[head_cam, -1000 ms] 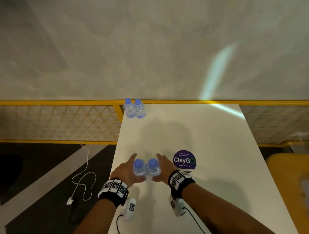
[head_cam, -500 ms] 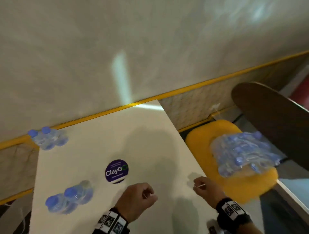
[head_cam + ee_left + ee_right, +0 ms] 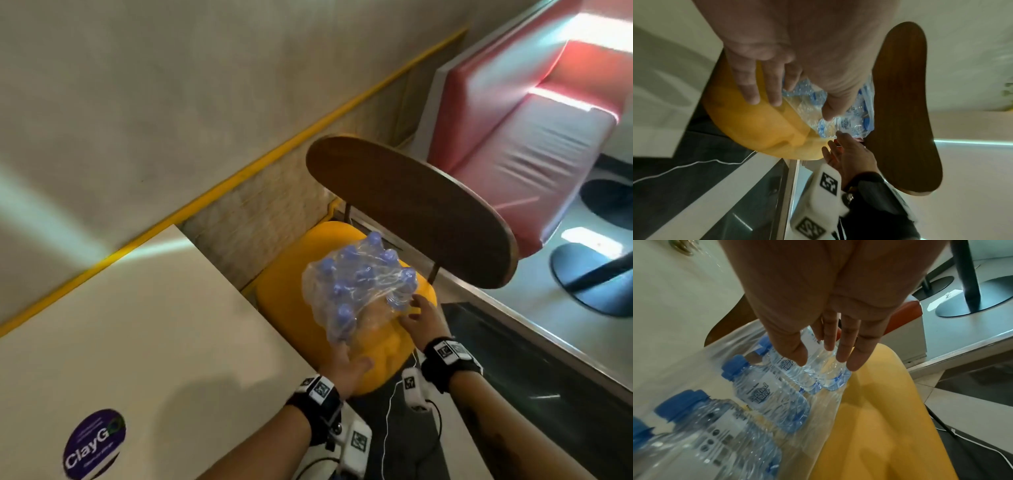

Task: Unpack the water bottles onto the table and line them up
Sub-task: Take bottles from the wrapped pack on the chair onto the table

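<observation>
White table (image 3: 144, 342): showing no bottles in the part visible now; line-up progress impossible to judge.
Left hand (image 3: 346, 368): reaching, fingers spread, gripping nothing yet.
Clear-plastic shrink-wrapped pack of blue-capped water bottles (image 3: 359, 287): sitting on yellow chair seat (image 3: 284, 301), many bottles remaining.
Right hand (image 3: 423, 320): fingers extended, touching pack's near right corner.

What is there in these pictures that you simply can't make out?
- How many bottles the plastic pack holds: head view, crumpled wrap hides them.
- Whether the left hand touches the pack: its fingertips are blurred in the left wrist view.
- The small print on the round sticker: too small and cut by the bottom edge.
- The chair legs: hidden under the seat.
</observation>
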Demonstrator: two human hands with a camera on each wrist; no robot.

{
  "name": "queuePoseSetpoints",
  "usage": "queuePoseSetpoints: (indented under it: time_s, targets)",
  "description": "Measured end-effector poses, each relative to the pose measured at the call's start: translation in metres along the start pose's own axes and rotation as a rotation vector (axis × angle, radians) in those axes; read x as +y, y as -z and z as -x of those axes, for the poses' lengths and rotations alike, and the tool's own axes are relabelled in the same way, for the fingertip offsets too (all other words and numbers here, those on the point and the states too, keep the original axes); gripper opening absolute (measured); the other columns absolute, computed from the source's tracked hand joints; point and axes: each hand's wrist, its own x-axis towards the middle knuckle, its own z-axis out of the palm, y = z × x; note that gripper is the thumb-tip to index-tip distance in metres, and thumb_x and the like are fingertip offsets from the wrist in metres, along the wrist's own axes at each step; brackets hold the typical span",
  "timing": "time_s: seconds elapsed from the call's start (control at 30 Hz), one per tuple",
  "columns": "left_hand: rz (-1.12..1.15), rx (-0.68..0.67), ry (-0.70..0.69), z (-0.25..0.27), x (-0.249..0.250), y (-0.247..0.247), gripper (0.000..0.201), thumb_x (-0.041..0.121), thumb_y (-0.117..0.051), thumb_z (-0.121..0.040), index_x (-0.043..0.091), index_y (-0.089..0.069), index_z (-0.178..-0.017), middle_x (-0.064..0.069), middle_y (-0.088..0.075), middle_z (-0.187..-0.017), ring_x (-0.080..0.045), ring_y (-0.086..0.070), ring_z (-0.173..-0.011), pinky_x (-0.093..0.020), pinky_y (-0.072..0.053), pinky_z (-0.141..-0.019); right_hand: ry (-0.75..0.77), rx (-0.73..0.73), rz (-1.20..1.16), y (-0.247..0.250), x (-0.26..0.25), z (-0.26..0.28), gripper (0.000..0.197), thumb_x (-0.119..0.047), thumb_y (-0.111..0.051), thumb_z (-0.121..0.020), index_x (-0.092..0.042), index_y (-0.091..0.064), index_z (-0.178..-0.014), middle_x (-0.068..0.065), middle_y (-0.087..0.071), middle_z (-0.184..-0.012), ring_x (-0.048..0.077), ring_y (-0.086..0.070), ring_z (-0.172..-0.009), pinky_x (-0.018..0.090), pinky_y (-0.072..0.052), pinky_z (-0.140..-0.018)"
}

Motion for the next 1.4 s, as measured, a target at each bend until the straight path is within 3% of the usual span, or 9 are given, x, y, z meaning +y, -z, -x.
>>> queuePoseSetpoints:
  time_s: [0.4,0.6,0.7,0.83,0.93,1.03,1.17,1.27,1.4]
  targets:
    - [0.098,0.492,0.076,-0.042,0.015,-0.034,0.056,0.052,-0.074,-0.082,0.030,-0.043,-0.123,0.005,-0.063,-0.115,-0.024,-0.064,-0.101,-0.040,-0.052,-0.088,-0.042,-0.027,-0.041,-0.008,0.023,-0.052,0.082,-0.052,-0.080,-0.067,-0.048,-0.034,-0.134,0.006,-0.035,-0.138,0.029,-0.056,-0.111,0.053,-0.053,-0.092]
    - [-0.127,0.545,0.112,-0.062,0.032,-0.015,0.075,0.085,-0.066,-0.059,0.034,-0.058,-0.112,0.000,-0.064,-0.114,-0.024,-0.064,-0.092,-0.039,-0.058,-0.079,-0.067,-0.031,0.132,-0.010,0.007,-0.061,0.085,-0.051,-0.078,-0.073,-0.036,-0.029,-0.141,0.010,-0.038,-0.135,0.036,-0.051,-0.116,0.045,-0.051,-0.086]
    - [-0.240,0.488,0.031,-0.057,0.030,-0.007,0.054,0.072,-0.074,-0.067,0.039,-0.057,-0.107,0.000,-0.057,-0.113,-0.024,-0.062,-0.088,-0.040,-0.059,-0.077,0.019,-0.058,0.276,-0.007,0.003,-0.056,0.081,-0.048,-0.080,-0.071,-0.020,-0.040,-0.136,0.011,-0.044,-0.129,0.032,-0.053,-0.111,0.041,-0.052,-0.089]
    - [-0.333,0.387,-0.183,-0.049,0.018,0.010,0.064,0.068,-0.079,-0.064,0.050,-0.054,-0.121,0.009,-0.059,-0.118,-0.016,-0.062,-0.100,-0.033,-0.056,-0.085,0.147,-0.131,0.312,-0.002,0.000,-0.025,0.080,-0.039,-0.084,-0.068,-0.028,-0.043,-0.136,0.002,-0.046,-0.119,0.025,-0.054,-0.107,0.038,-0.049,-0.089]
    - [-0.344,0.286,-0.273,-0.023,0.013,0.035,0.047,0.053,-0.085,-0.068,0.039,-0.067,-0.109,0.011,-0.072,-0.103,-0.006,-0.069,-0.090,-0.037,-0.062,-0.081,0.225,-0.221,0.330,-0.006,0.000,0.009,0.077,-0.025,-0.088,-0.065,-0.021,-0.050,-0.132,0.001,-0.050,-0.121,0.022,-0.054,-0.107,0.037,-0.048,-0.091]
    - [-0.361,0.294,-0.326,0.019,0.000,0.072,0.034,0.046,-0.080,-0.070,0.019,-0.064,-0.085,-0.002,-0.069,-0.081,-0.017,-0.066,-0.071,-0.044,-0.058,-0.064,0.294,-0.316,0.362,-0.020,0.000,0.047,0.067,-0.024,-0.087,-0.062,-0.021,-0.059,-0.122,-0.005,-0.054,-0.116,0.016,-0.057,-0.100,0.028,-0.048,-0.084]
    - [-0.429,0.416,-0.173,0.089,-0.043,0.135,0.051,0.058,-0.076,-0.059,0.031,-0.059,-0.099,0.007,-0.061,-0.101,-0.018,-0.064,-0.089,-0.033,-0.054,-0.077,0.358,-0.502,0.454,-0.075,-0.008,0.081,0.073,-0.057,-0.080,-0.051,-0.035,-0.058,-0.117,-0.010,-0.057,-0.116,0.014,-0.060,-0.102,0.029,-0.052,-0.085]
    - [-0.479,0.548,-0.064,0.138,-0.101,0.188,0.057,0.064,-0.074,-0.055,0.034,-0.060,-0.102,0.012,-0.062,-0.102,-0.016,-0.064,-0.093,-0.034,-0.055,-0.081,0.469,-0.652,0.431,-0.131,-0.039,0.115,0.057,-0.047,-0.085,-0.057,-0.052,-0.056,-0.105,-0.024,-0.058,-0.110,0.003,-0.060,-0.099,0.021,-0.050,-0.083]
    - [-0.591,0.679,0.066,0.205,-0.177,0.251,0.048,0.065,-0.070,-0.054,0.035,-0.060,-0.091,0.017,-0.064,-0.089,-0.012,-0.063,-0.087,-0.040,-0.054,-0.089,0.614,-0.834,0.502,-0.217,-0.089,0.159,0.059,-0.051,-0.081,-0.059,-0.044,-0.054,-0.110,-0.020,-0.059,-0.109,0.002,-0.058,-0.097,0.025,-0.048,-0.087]
